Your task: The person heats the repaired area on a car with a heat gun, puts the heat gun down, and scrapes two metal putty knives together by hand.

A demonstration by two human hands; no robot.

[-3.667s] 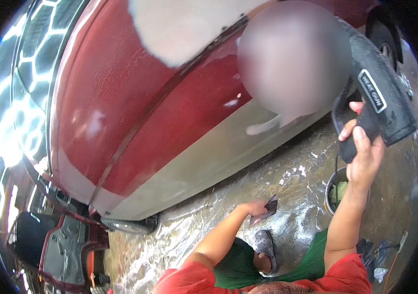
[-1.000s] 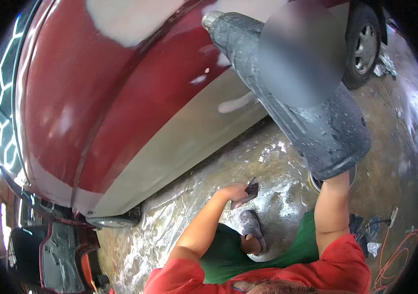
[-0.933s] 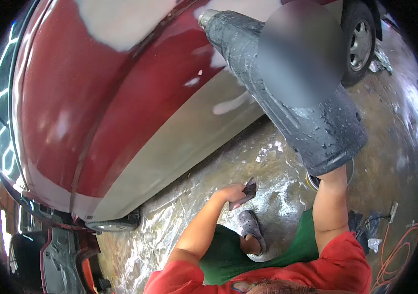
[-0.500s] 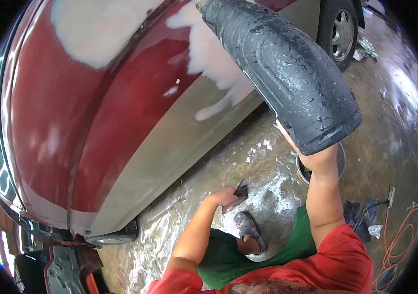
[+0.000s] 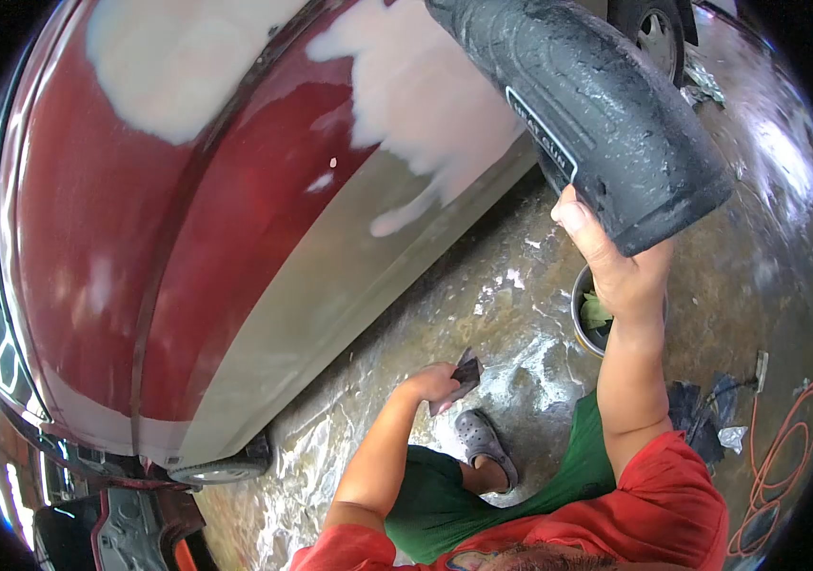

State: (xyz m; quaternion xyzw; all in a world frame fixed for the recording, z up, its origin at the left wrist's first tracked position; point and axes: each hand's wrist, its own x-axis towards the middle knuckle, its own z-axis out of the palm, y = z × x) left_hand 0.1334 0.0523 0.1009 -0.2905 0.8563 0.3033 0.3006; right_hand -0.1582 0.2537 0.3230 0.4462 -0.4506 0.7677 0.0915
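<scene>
My right hand (image 5: 616, 257) is closed round the handle of a black heat gun (image 5: 606, 114), whose body slants across the upper right and whose nozzle end is cut off by the top edge. My left hand (image 5: 433, 383) is low over the wet floor, closed on a dark, thin sheet (image 5: 465, 377). Left of the heat gun is the red and beige side of a car (image 5: 235, 209), with a pale pinkish patch (image 5: 416, 95) near the tool and a second whitish patch (image 5: 178, 57) higher up.
A bucket (image 5: 580, 319) with something green inside stands below my right wrist. An orange hose (image 5: 759, 476) lies coiled at the lower right beside dark plastic and foil (image 5: 732, 438). A car wheel (image 5: 656, 43) is at the upper right, and a detached-looking panel (image 5: 130, 528) at the lower left.
The heat gun has turned so its label shows, and it has shifted right and up relative to the car. The car slid left in view. My left hand keeps hold of the dark sheet.
</scene>
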